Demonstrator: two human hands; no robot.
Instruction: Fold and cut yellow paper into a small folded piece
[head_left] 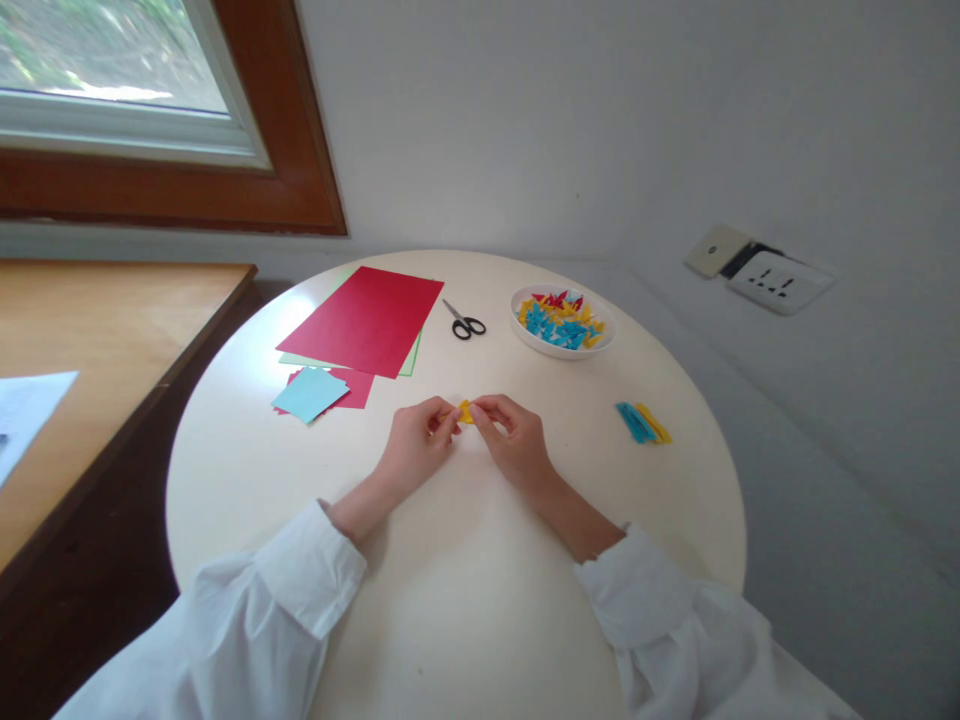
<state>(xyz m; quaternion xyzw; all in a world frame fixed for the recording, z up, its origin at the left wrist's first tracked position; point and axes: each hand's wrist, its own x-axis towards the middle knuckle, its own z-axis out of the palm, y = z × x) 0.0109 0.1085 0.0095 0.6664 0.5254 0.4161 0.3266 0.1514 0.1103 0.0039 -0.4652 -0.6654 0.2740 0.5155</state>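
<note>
Between my fingertips, over the middle of the white table, is a small piece of folded yellow paper [466, 412]. My left hand [421, 432] pinches its left side, and my right hand [514, 436] pinches it from the right. The fingers cover much of the paper, so its full shape is hidden. Beyond my right hand stands a white dish [564, 350] heaped with small folded paper figures [559, 322] in blue, yellow and red. Off to the right lie narrow folded blue paper pieces [635, 423] beside yellow ones [654, 424].
Black-handled scissors [465, 325] lie beyond my hands. Large red sheets [367, 320] rest over green paper at the back left, with pale blue squares [310, 395] in front. The round table [247, 490] stands near a wall with a socket [780, 280]; a wooden desk [112, 330] is at left.
</note>
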